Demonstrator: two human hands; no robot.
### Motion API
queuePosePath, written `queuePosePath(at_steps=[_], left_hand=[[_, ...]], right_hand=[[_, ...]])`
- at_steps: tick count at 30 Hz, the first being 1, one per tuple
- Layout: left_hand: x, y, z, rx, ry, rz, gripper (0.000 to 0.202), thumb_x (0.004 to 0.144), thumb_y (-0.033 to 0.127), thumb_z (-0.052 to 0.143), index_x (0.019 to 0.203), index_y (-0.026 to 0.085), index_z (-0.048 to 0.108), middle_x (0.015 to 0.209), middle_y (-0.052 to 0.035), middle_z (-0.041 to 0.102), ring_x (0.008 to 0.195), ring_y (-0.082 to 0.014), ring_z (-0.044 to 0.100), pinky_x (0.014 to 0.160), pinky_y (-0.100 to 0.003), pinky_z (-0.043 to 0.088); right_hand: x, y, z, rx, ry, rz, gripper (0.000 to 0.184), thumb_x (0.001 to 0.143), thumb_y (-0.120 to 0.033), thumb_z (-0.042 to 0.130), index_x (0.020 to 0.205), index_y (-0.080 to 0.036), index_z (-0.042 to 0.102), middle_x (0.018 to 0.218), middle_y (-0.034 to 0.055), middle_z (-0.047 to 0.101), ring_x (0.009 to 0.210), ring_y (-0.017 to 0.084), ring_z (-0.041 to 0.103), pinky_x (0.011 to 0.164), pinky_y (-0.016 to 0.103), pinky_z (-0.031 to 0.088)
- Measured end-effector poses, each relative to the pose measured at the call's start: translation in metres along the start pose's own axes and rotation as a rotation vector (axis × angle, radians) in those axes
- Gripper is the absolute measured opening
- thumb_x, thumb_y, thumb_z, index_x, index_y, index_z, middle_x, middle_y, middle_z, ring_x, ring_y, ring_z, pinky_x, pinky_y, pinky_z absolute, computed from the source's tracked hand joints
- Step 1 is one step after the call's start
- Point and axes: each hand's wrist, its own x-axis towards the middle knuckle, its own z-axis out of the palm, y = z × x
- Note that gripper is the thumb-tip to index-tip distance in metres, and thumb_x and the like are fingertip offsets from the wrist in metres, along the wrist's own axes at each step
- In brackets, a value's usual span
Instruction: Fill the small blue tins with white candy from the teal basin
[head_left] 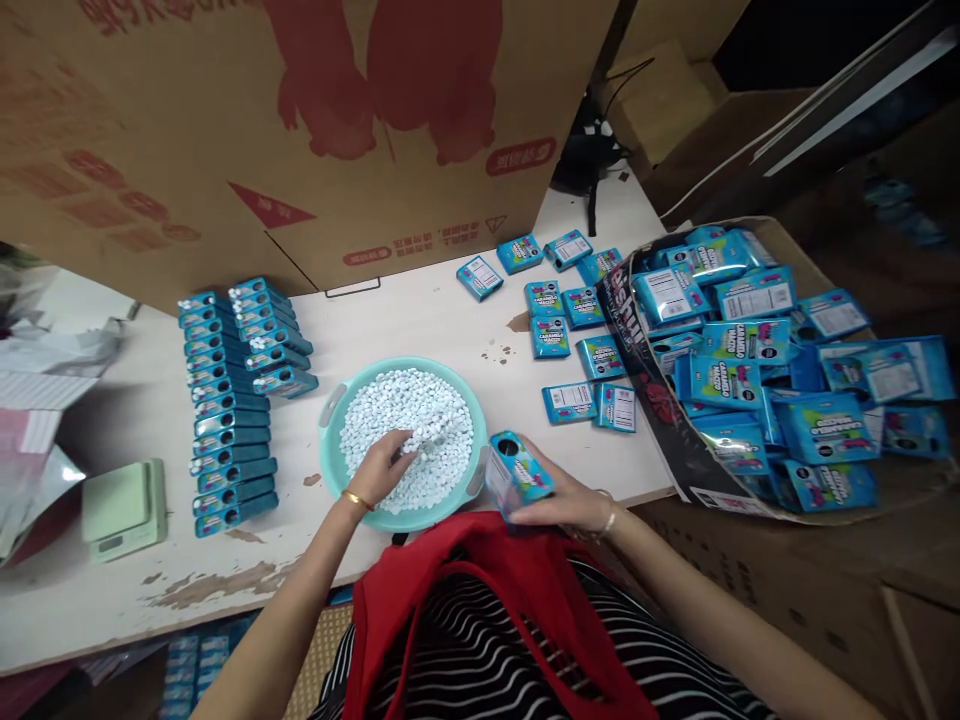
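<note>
A teal basin [327, 452] full of small white candies [420, 420] sits on the white table in front of me. My left hand [384, 466] reaches into the candies, fingers curled and pinching among them. My right hand [564, 498] holds a small blue candy box [517, 470] at the basin's right rim, its round opening facing up.
Two rows of blue boxes [232, 400] lie left of the basin, with a green scale [124, 505] further left. Loose flat blue packs [570, 320] are scattered at the right, beside a carton [780, 370] heaped with more. A big cardboard sheet [225, 120] stands behind.
</note>
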Motion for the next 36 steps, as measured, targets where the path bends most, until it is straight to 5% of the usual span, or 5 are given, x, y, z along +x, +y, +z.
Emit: queuePosePath(at_steps=[7, 22, 28, 32, 36], left_hand=[[-0.017, 0.050, -0.072, 0.055, 0.036, 0.165, 0.025, 0.091, 0.032, 0.049, 0.111, 0.018, 0.054, 0.091, -0.0051, 0.061, 0.081, -0.0155, 0.057, 0.074, -0.030, 0.048], [-0.018, 0.136, -0.088, 0.647, -0.188, -0.138, 0.036, 0.089, 0.011, 0.033, 0.119, 0.020, 0.051, 0.087, -0.0101, 0.061, 0.079, -0.0240, 0.061, 0.068, -0.035, 0.047], [-0.009, 0.062, -0.082, 0.644, -0.121, -0.234, 0.022, 0.089, 0.014, 0.039, 0.102, 0.018, 0.056, 0.094, -0.0094, 0.056, 0.086, -0.0244, 0.058, 0.072, -0.035, 0.047], [0.010, -0.006, -0.039, 0.565, -0.072, -0.336, 0.036, 0.087, 0.005, 0.029, 0.110, 0.014, 0.055, 0.108, -0.0144, 0.053, 0.102, -0.0247, 0.052, 0.085, -0.036, 0.046], [0.024, -0.024, 0.019, 0.442, -0.081, -0.271, 0.040, 0.087, 0.006, 0.031, 0.120, 0.015, 0.051, 0.119, -0.0139, 0.052, 0.111, -0.0241, 0.048, 0.095, -0.036, 0.043]], right_hand=[[0.068, 0.027, 0.003, -0.978, 0.366, -0.402, 0.074, 0.065, -0.042, 0.072, 0.126, -0.017, 0.041, 0.124, 0.0161, 0.051, 0.120, 0.033, 0.046, 0.107, 0.054, 0.034], [0.099, 0.056, 0.039, -1.112, 0.400, -0.473, 0.075, 0.068, -0.049, 0.069, 0.129, -0.017, 0.040, 0.121, 0.0161, 0.052, 0.120, 0.034, 0.045, 0.112, 0.058, 0.024], [0.093, 0.062, 0.026, -1.034, 0.458, -0.471, 0.078, 0.067, -0.052, 0.071, 0.128, -0.017, 0.039, 0.125, 0.0174, 0.052, 0.119, 0.034, 0.048, 0.109, 0.057, 0.029], [0.079, 0.052, 0.018, -0.899, 0.493, -0.444, 0.087, 0.059, -0.056, 0.078, 0.126, -0.019, 0.038, 0.117, 0.0151, 0.055, 0.110, 0.033, 0.054, 0.103, 0.054, 0.039], [0.063, 0.042, 0.018, -0.755, 0.436, -0.374, 0.097, 0.057, -0.052, 0.080, 0.133, -0.019, 0.029, 0.127, 0.0159, 0.047, 0.119, 0.031, 0.049, 0.103, 0.049, 0.042]])
